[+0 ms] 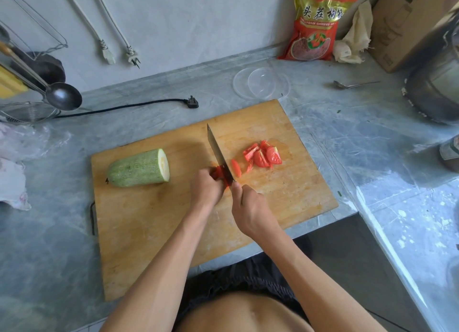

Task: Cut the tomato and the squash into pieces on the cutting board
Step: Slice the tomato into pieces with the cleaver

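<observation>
Head view: right fingers grip knife (left pinning tomato).

Home kitchen, seen from above a grey marbled countertop. Wooden cutting board at centre; ladle and wire strainer at 10 o'clock; red food packet at 1 o'clock; metal spoon and cooking pot at 2 o'clock.

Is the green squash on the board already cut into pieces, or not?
Not yet. The pale green squash lies in one chunk on the wooden cutting board, one end cut flat.
</observation>
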A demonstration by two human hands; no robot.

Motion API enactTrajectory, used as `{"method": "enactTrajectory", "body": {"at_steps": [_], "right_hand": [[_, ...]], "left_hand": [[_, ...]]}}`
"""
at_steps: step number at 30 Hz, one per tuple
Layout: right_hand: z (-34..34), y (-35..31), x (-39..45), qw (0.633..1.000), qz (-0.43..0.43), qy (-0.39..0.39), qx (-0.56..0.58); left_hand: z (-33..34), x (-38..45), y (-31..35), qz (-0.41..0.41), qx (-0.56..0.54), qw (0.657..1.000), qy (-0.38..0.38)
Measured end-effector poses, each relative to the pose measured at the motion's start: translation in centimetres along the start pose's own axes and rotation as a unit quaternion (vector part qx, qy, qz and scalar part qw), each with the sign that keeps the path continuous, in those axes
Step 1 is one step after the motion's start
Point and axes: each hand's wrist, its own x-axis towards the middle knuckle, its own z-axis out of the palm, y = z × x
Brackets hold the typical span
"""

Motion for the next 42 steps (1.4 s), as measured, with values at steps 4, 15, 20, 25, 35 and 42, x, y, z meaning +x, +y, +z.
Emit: {"method": "enactTrajectory", "body": {"at_steps": [4,15,20,25,35,42], "right_hand": [[1.1,0.3,0.7,0.980,0.114,-0.084,0.138],[0.3,0.3,-0.6,0.966,0.141,-0.154,0.151],[1.0,0.2,-1.2,0.973,0.113,-0.075,0.186],[1.0,0.8,-2.8,0.975,0.111,-0.079,0.175],[0.9,0.5,-1.8,0.978,0.106,-0.077,0.160],[0.7,1.3,-0.6,0.966,0.129,-0.095,0.201]], "left_hand": [[0.3,-0.1,-0.1,0.004,-0.014,1.000,0.005],[0.3,-0.2,0.0,-0.007,-0.010,1.000,0.005],[0.5,-0.2,0.0,-0.011,-0.025,1.000,0.008],[0.4,-0.1,0.0,-0.014,-0.023,1.000,0.014],[0.4,-0.1,-0.2,-0.014,-0.035,0.999,0.020],[0.6,-0.2,-0.3,-0.016,-0.047,0.999,0.021]]}}
